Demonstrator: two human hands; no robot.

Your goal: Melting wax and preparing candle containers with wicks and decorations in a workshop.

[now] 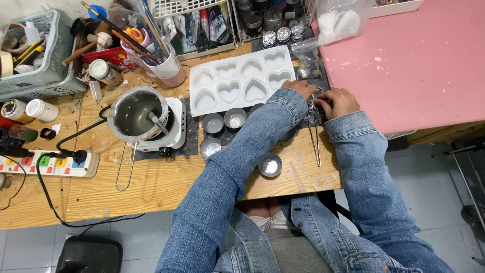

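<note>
Both hands are at the far right edge of the wooden worktop (151, 187), just where it meets the pink board (404, 65). My left hand (299, 89) lies knuckles up, fingers curled down onto the dark mat (317, 117); I can't tell if it's pinching anything, the fingertips are hidden. My right hand (337, 102) is curled shut around a small silvery item (312, 103) held between the two hands; it's too small to identify.

Long metal tweezers (316, 144) lie on the worktop just below my hands, tips pointing away from me, not touched.

The white heart-shaped mould tray (242, 78) sits just left of my left hand, cavities look unfilled. Small round metal tins: two (224, 121) below the tray, one (210, 147) beside my left sleeve, one (270, 165) near the front edge between my forearms.

Further left: a small white hot plate (174, 129) with a metal melting pot (136, 112) on it, grey contents, a utensil standing in it. Its cable runs to a power strip (55, 164) at the left edge.

At the back: a cup of brushes and tools (161, 60), a grey basket (45, 65), wire racks of jars and tubes (212, 25), a clear bag (308, 60) just beyond my left hand.
</note>
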